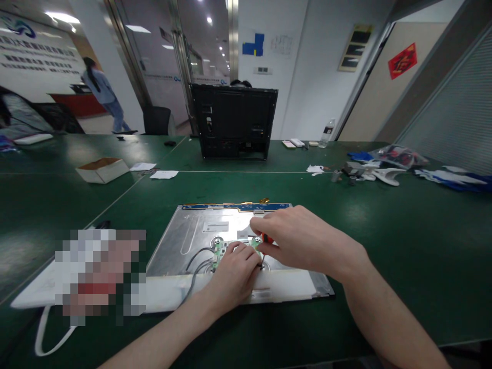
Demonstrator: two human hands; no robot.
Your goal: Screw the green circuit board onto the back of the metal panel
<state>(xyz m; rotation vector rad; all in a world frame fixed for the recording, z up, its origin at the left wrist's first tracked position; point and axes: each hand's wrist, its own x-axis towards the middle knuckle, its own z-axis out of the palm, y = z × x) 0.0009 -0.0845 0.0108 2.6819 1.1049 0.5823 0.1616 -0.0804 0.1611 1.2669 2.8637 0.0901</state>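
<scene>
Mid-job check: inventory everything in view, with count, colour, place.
Table: 1, green, foreground
Metal panel: 1, silver, on table
Circuit board: 1, green, on panel
Cables: 2, greyish, board's left
Tool: 1, red-handled, in right hand
Strip: 1, blue, panel's far edge
Monitor housing: 1, black, far table edge
Box: 1, whitish, table's left
Bottle: 1, clear, right of housing
Plastic bag: 1, clear, table's right
Pixelated patch: 1, white and reddish, left
Walking person: 1, blue clothes, left background
Left hand: 1, bare, over board
Right hand: 1, bare, holding tool

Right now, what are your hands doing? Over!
Right hand gripping red-handled tool. Left hand over green circuit board, hiding part of it. Cable close beside left hand.
</scene>
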